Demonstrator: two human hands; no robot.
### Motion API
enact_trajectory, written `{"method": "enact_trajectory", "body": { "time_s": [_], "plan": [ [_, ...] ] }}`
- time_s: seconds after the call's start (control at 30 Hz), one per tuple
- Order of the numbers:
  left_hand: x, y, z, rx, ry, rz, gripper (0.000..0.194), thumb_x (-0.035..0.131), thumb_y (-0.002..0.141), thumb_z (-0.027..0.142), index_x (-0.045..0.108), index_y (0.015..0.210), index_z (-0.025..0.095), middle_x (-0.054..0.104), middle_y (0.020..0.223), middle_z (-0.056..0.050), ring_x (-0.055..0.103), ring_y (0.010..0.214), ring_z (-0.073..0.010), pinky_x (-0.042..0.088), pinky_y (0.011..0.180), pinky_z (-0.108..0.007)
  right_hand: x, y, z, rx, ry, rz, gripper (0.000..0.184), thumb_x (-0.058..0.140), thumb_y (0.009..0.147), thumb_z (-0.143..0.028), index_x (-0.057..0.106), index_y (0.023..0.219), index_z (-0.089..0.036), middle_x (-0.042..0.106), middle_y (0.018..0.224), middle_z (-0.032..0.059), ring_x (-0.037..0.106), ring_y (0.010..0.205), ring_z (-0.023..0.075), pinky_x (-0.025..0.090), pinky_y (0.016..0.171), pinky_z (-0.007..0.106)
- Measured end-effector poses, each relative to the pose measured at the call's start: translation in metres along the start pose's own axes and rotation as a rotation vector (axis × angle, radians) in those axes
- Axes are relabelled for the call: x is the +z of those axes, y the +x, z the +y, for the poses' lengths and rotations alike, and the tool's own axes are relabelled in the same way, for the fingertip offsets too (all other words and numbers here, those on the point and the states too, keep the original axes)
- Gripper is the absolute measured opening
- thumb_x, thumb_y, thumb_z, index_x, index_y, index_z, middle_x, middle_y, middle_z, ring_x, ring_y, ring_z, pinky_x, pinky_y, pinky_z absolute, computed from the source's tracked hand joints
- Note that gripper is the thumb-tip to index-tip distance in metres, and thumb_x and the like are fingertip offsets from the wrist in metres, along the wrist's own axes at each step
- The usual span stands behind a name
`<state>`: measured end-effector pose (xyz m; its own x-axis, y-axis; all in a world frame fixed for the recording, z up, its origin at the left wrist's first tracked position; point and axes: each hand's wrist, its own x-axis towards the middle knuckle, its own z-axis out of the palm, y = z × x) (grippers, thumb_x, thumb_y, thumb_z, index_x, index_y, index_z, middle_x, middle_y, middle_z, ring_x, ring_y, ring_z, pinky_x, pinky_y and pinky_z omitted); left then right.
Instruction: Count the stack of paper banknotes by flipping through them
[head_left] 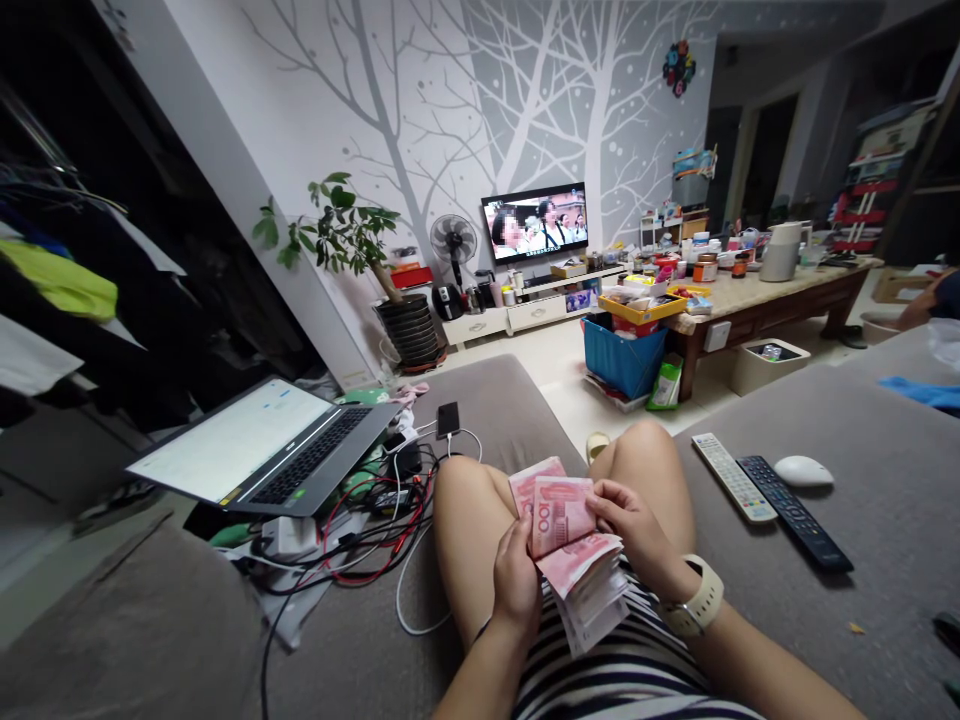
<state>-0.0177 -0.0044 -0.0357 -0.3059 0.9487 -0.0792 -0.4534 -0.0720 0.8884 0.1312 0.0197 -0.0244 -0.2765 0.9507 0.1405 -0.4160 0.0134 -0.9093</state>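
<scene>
A folded stack of pink 100 banknotes is held over my lap, between my bare knees. My left hand is closed around the left side of the stack, its thumb lying on the notes. With thumb and fingers, my right hand pinches the right edge of the top banknote. The lower part of the stack fans out toward me, showing pale note edges. A cream watch band circles my right wrist. Striped cloth lies under the notes.
On the grey sofa at left are an open laptop, tangled cables and a phone. Two remotes and a white mouse lie at right. Beyond stand a blue bin and a cluttered table.
</scene>
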Motion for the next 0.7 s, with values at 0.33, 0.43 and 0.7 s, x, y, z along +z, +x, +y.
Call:
{"method": "enact_trajectory", "body": {
  "time_s": [0.33,0.43,0.7],
  "plan": [
    [-0.0008,-0.0018,0.0011,-0.004,0.001,-0.082,0.034,0.062,0.068,0.038,0.070,0.090,0.012,0.072,0.091,-0.010,0.064,0.090,-0.0259,0.046,0.084,-0.038,0.0006,-0.0007,-0.0005,-0.007,0.021,-0.008,0.030,0.064,0.076,-0.039,0.048,0.063,-0.016,0.035,0.051,-0.0070,0.024,0.046,0.0065,0.016,0.045,0.022],
    [0.0007,-0.0028,0.0028,0.000,0.029,-0.068,0.033,0.062,0.067,0.038,0.071,0.086,0.013,0.072,0.089,-0.010,0.064,0.088,-0.0263,0.046,0.083,-0.039,0.0001,-0.0003,0.0005,-0.006,0.023,-0.006,0.030,0.064,0.075,-0.038,0.048,0.063,-0.016,0.036,0.050,-0.0069,0.025,0.046,0.0064,0.016,0.045,0.022],
    [-0.0003,-0.0023,0.0002,0.017,0.078,-0.061,0.029,0.060,0.068,0.037,0.070,0.079,0.013,0.072,0.086,-0.009,0.064,0.084,-0.0248,0.047,0.080,-0.037,-0.0023,0.0012,0.0057,0.002,0.041,0.000,0.031,0.066,0.073,-0.039,0.048,0.062,-0.017,0.034,0.048,-0.0082,0.022,0.044,0.0058,0.014,0.044,0.023]
  ]
}}
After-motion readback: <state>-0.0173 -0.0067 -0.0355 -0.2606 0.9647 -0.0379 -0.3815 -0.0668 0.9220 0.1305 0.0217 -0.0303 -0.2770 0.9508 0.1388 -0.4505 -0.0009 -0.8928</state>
